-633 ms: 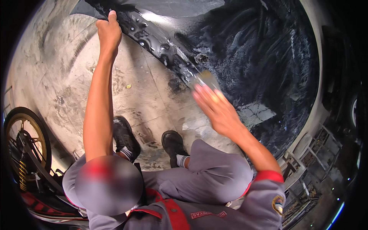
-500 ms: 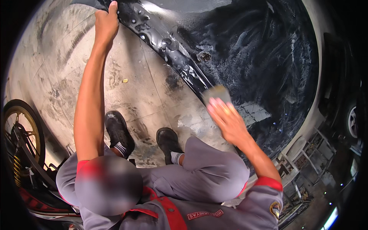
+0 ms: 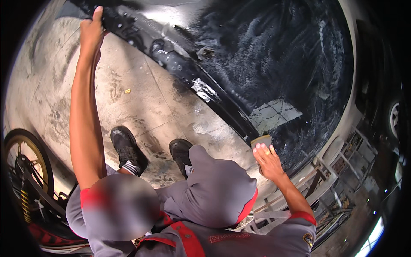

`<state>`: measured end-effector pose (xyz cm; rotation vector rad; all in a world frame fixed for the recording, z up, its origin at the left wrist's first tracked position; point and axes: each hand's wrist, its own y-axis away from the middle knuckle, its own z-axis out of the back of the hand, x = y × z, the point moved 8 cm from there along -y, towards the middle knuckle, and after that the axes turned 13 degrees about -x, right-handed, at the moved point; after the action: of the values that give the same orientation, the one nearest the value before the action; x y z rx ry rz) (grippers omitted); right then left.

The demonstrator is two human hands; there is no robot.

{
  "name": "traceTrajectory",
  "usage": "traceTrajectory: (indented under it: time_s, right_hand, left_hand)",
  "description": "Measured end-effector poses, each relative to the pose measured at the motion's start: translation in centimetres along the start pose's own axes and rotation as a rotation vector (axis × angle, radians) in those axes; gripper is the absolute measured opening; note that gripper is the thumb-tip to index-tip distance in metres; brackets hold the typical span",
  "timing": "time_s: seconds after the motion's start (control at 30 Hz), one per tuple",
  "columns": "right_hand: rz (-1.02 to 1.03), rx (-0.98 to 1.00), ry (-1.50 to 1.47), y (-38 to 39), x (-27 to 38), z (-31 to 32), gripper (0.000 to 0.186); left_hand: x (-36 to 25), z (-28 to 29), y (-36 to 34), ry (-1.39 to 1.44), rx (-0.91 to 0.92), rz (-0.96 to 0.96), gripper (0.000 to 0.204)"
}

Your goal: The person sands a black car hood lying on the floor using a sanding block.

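A long, glossy black panel (image 3: 214,95), wet with drops and suds, runs slantwise from the upper left to the middle right. My left hand (image 3: 92,32) is closed on its upper-left end, thumb laid over the edge; the other fingers are partly hidden. At the panel's lower-right end, my right hand (image 3: 269,162) presses a flat grey pad (image 3: 262,140) with a yellowish edge against it. The fingers lie together along the pad and cover part of it. Exactly what kind of panel it is, I cannot tell.
Pale stained floor (image 3: 141,100) lies under my shoes, with a small yellow piece (image 3: 127,91) on it. Beyond the panel spreads a dark, wet-looking surface (image 3: 274,64) with whitish streaks. A motorcycle wheel (image 3: 28,160) stands at left; metal frames (image 3: 342,171) and a dark car (image 3: 379,85) are at right.
My right hand and the pad have slid down and to the right along the panel to its lower end. My left hand appears farther left, still gripping the panel. The view has also shifted slightly.
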<state>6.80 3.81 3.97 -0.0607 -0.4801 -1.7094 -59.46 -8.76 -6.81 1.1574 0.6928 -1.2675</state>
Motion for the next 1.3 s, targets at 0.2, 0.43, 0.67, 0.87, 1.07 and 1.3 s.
traceTrajectory:
  time_s: [0.2, 0.43, 0.67, 0.87, 1.07, 1.3]
  right_hand:
    - [0.074, -0.196, 0.007, -19.3, 5.3, 5.0, 0.063]
    - [-0.225, -0.064, 0.028, 4.2, -0.2, -1.5, 0.062]
    - [-0.008, -0.201, 0.034, -12.6, 2.9, 3.7, 0.064]
    - [-0.267, -0.139, -0.118, 0.5, -2.7, 2.3, 0.064]
    - [-0.028, -0.239, -0.093, -19.3, 1.5, 7.6, 0.06]
    - [-0.155, -0.118, -0.04, -8.9, -1.5, 4.6, 0.057]
  left_hand:
    - [0.5, -0.4, -0.6, 0.08, -0.003, 0.009, 0.046]
    - [-0.1, 0.4, -0.8, 0.075, -0.051, -0.012, 0.04]
    - [0.8, 1.0, -2.1, 0.064, 0.019, 0.024, 0.039]
    - [-0.2, -0.5, -0.5, 0.144, -0.025, 0.0, 0.039]
    - [0.8, -0.2, -1.5, 0.128, -0.08, -0.02, 0.042]
    - [0.0, -0.2, -1.4, 0.079, -0.063, -0.057, 0.042]
